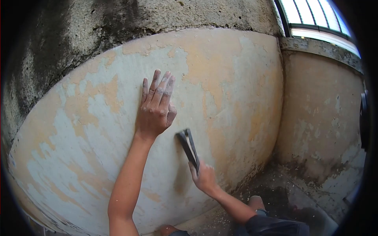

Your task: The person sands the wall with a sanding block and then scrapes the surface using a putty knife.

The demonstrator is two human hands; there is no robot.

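Note:
My left hand [156, 102] lies flat against the peeling wall [236, 70], its fingers stretched upward and dusted with white powder. Below and to the right of it, my right hand [204, 177] is closed round the lower end of a dark scraper [185, 145]. Two long dark bars with a gap between them make up the visible part of this tool. Its upper end is at the wall's surface; whether it touches cannot be told. Pale blue-white patches show on the wall where the cream and orange paint is gone.
Rough, dark-stained concrete [98, 27] runs above the painted area. To the right, a side wall [319, 110] meets it at a corner, beneath a barred opening [315, 15]. Paint flakes are scattered over the dirty floor [271, 192], and my knees show at the bottom.

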